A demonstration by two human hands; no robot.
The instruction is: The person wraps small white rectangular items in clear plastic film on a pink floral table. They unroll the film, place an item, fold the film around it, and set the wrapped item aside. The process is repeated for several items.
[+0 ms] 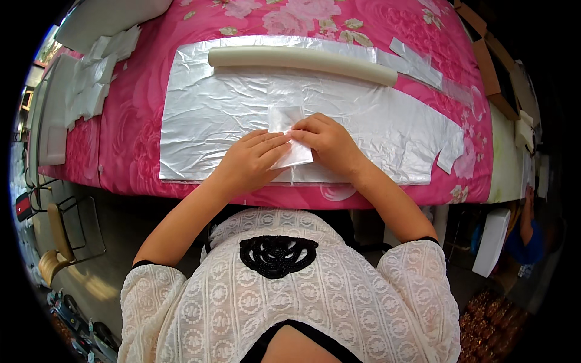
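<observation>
Head view: your right hand (330, 142) pinches a small folded plastic piece (298, 156); your left hand (254, 158) lies over its left edge, fingers together, pinch or not I cannot tell. It rests on silvery sheeting (206, 130), near side.

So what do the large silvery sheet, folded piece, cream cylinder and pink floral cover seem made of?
Large silvery sheet: probably thin, glossy plastic film, given its fine wrinkles and bright glints.
Folded piece: likely similar film, with a slick shine.
Cream cylinder: cardboard or plastic; its smooth, even surface leaves that open.
Pink floral cover: seemingly printed cloth with a soft sheen, possibly coated.
</observation>
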